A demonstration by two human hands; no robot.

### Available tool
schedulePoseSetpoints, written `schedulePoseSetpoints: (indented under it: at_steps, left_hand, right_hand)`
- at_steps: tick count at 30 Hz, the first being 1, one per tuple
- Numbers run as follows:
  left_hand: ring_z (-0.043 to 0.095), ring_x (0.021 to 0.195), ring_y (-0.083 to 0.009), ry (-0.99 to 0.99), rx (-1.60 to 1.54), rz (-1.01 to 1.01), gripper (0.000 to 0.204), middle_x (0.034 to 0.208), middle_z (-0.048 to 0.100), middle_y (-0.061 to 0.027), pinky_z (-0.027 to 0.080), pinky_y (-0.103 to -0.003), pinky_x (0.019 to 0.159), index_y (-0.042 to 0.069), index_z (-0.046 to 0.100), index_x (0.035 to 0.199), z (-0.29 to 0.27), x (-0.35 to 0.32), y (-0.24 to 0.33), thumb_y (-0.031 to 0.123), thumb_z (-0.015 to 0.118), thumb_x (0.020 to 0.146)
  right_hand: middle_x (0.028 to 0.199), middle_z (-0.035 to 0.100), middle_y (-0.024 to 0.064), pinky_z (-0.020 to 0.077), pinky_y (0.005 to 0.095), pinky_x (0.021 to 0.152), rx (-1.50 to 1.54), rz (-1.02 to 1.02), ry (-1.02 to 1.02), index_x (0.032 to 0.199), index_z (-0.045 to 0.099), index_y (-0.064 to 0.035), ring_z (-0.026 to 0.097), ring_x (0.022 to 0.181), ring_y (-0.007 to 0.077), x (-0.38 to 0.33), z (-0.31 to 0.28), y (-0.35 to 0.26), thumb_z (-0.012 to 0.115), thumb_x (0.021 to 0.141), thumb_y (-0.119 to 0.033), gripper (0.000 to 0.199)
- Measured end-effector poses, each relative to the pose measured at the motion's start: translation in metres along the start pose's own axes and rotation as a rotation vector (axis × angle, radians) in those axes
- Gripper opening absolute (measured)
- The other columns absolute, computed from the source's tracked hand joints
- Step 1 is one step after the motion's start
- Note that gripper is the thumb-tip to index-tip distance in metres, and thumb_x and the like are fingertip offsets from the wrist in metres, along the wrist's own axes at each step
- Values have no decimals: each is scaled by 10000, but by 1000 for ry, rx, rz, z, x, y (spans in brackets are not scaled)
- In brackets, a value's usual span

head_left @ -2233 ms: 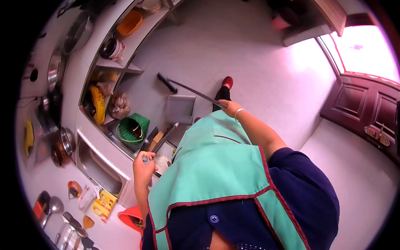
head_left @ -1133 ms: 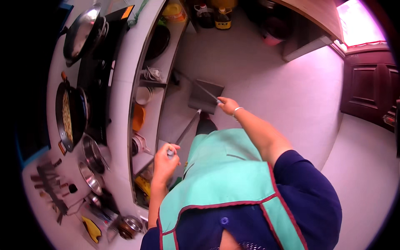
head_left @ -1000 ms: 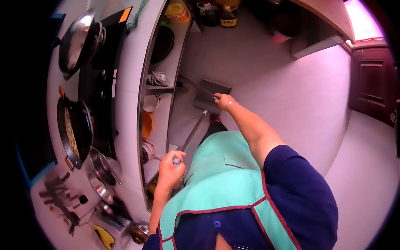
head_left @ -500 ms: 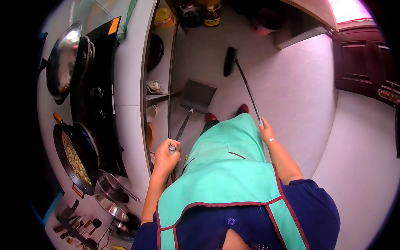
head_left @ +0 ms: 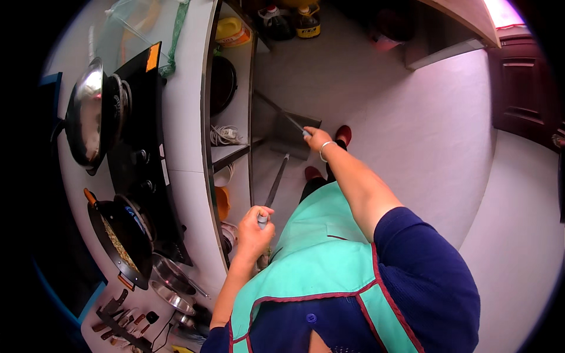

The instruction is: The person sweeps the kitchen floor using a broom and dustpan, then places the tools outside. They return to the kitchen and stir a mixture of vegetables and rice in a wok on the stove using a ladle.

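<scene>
My left hand [head_left: 255, 229] is closed around the grey grip of a long-handled dustpan [head_left: 293, 145]. The dustpan's dark metal pan rests on the floor just ahead of my feet, beside the shelf unit. My right hand [head_left: 319, 142] is wrapped round the upper end of a broom [head_left: 272, 105]. Its dark handle slants down over the pan toward the shelf. The broom's head cannot be seen; it lies out of sight by the shelf's edge.
Along my left runs an open shelf unit [head_left: 226, 154] with a cord bundle [head_left: 226, 135] and bowls. Above it are a black stove [head_left: 141, 117], a lidded wok [head_left: 88, 117] and a wok of food [head_left: 120, 244]. Large bottles [head_left: 307, 22] and a bucket [head_left: 388, 35] stand at the far side.
My right hand has swung the broom leftward from the open floor on the right, across the dustpan to the shelf. The left hand still grips the dustpan handle; the view has shifted a little.
</scene>
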State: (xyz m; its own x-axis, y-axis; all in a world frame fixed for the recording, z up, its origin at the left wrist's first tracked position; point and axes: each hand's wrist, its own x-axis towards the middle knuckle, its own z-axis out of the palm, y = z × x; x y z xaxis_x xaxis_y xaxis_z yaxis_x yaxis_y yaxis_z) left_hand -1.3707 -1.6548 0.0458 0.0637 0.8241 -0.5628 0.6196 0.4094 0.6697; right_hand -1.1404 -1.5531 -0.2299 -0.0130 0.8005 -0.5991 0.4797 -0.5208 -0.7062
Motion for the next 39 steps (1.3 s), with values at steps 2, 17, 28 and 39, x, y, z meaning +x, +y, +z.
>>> schedulePoseSetpoints:
  at_steps: [2,17,28,39]
  left_hand:
    - [603,708,-246,-5,17,-14,140,859,631,-90,478,-345,637,38,457,759,2,1,6,-21,540,664]
    - [565,557,-126,-17,-174,-86,133,921,607,-98,480,-265,497,22,419,727,-28,22,12,-76,491,674]
    - [557,527,-127,-29,-213,-86,129,910,591,-100,474,-265,477,20,412,732,-31,18,10,-89,466,689]
    - [585,525,-139,-13,-162,-132,138,892,612,-106,485,-268,486,18,417,736,-23,31,25,-90,481,680]
  right_hand:
    - [1183,563,185,409,372,937,10,66,41,1262,507,-141,523,1108,336,-2,-6,10,538,842,-259,437]
    - [1129,591,193,433,351,878,279,164,206,1274,493,-121,561,1044,319,-66,-41,19,547,863,-220,427]
    - [579,455,-5,355,262,375,723,423,342,1335,435,-162,412,426,94,-138,-72,25,514,905,-210,439]
    - [1098,576,190,439,365,863,-41,0,531,1285,483,-118,544,1013,309,94,-198,47,526,871,-225,431]
